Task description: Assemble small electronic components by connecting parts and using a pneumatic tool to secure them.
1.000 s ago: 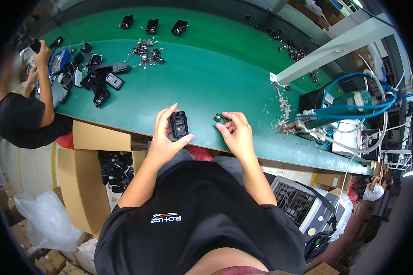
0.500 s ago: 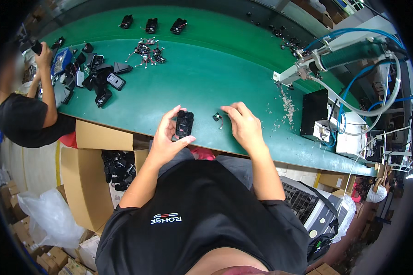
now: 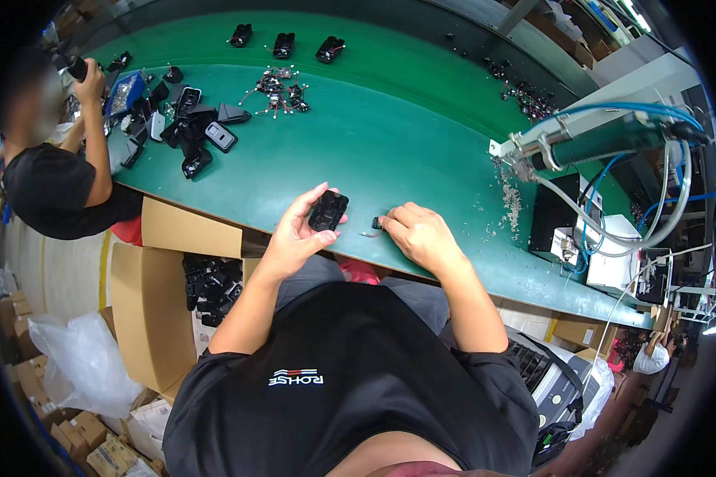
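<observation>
My left hand (image 3: 289, 241) holds a black plastic housing (image 3: 328, 211), hollow side up, between thumb and fingers above the bench's near edge. To the right, my right hand (image 3: 423, 238) is closed in a pinch on a small dark circuit board (image 3: 376, 223) with thin wires, low over the green bench top (image 3: 358, 143). The fingertips partly cover the board. A short gap lies between board and housing.
A cluster of wired parts (image 3: 278, 91) and loose black housings (image 3: 189, 131) lie far left, near a co-worker (image 3: 52, 187). Three assembled housings (image 3: 284, 45) line the back. Small metal bits (image 3: 507, 199) and an air-driven screwdriver (image 3: 589, 149) are right. An open carton (image 3: 147, 310) stands below left.
My right hand has come down and closed on the small circuit board, which lay apart from it on the bench. The housing in my left hand has tilted. The whole view has shifted slightly.
</observation>
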Demonstrator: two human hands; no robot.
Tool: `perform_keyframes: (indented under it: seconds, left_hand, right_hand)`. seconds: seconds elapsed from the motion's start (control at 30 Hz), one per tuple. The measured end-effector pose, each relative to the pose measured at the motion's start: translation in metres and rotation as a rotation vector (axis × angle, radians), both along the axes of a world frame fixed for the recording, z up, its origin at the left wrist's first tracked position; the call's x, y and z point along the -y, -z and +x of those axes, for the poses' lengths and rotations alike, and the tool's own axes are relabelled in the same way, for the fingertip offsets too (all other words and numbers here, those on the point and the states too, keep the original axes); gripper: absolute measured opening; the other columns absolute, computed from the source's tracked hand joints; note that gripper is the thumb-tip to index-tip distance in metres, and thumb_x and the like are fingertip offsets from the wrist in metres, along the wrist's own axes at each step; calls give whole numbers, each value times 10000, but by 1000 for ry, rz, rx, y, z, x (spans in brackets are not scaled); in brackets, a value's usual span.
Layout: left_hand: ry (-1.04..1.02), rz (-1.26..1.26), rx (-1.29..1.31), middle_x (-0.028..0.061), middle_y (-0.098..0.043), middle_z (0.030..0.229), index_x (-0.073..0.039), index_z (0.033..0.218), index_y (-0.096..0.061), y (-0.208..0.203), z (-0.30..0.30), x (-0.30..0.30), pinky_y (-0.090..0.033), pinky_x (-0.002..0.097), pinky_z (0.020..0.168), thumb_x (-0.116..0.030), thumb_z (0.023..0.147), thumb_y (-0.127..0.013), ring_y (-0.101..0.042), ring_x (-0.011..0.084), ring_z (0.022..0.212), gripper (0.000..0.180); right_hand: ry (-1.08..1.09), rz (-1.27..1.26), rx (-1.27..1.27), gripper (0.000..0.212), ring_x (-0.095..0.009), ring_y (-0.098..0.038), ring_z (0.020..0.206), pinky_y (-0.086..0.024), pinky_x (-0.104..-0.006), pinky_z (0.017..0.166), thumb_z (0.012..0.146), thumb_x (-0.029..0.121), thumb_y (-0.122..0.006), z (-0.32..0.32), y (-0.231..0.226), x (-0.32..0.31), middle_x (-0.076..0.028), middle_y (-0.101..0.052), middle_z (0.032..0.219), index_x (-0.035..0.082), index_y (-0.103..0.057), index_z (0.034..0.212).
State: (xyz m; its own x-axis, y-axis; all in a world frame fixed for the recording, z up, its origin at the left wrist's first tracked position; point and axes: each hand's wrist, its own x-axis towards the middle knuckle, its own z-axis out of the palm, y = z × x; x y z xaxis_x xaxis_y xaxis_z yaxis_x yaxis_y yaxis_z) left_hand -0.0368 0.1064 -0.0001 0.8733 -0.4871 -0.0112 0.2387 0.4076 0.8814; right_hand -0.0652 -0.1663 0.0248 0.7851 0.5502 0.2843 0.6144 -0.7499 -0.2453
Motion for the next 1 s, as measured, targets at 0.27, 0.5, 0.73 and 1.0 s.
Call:
perform_keyframes:
  seconds: [0.27, 0.5, 0.73, 1.0]
  left_hand:
    - [-123, 579, 500, 115, -501, 1357, -64, 1530, -420, -19, 0, 10, -545, 335, 932, -76, 680, -932, -582, 231, 1200, 992]
    - [-118, 693, 681, 132, -530, 1335, -67, 1454, -498, -28, -1, 21, -548, 344, 828, -101, 648, -937, -603, 264, 1102, 918]
    - [-110, 691, 756, 152, -604, 1303, -83, 1451, -496, -23, -1, 22, -572, 348, 811, -101, 641, -929, -653, 286, 1014, 918]
    - [-19, 573, 555, 125, -580, 1343, -96, 1442, -520, -23, 1, 26, -588, 334, 802, 3, 674, -877, -661, 245, 1073, 852]
  right_hand:
    - [172, 627, -74, 108, -262, -653, 743, -533, -367, 670, 792, 40, -810, -16, -26, -43, -89, -678, 810, 42, -733, 869]
    - [171, 549, -47, 115, -258, -650, 753, -535, -371, 674, 793, 36, -802, -16, -20, -59, -83, -671, 819, 40, -714, 867]
    - [189, 432, -31, 127, -257, -642, 775, -546, -376, 675, 789, 71, -805, -18, -27, -63, -63, -649, 832, 56, -707, 870]
    - [279, 352, -47, 120, -252, -641, 805, -556, -390, 688, 782, 87, -785, -17, -30, -67, -48, -622, 850, 91, -712, 876]
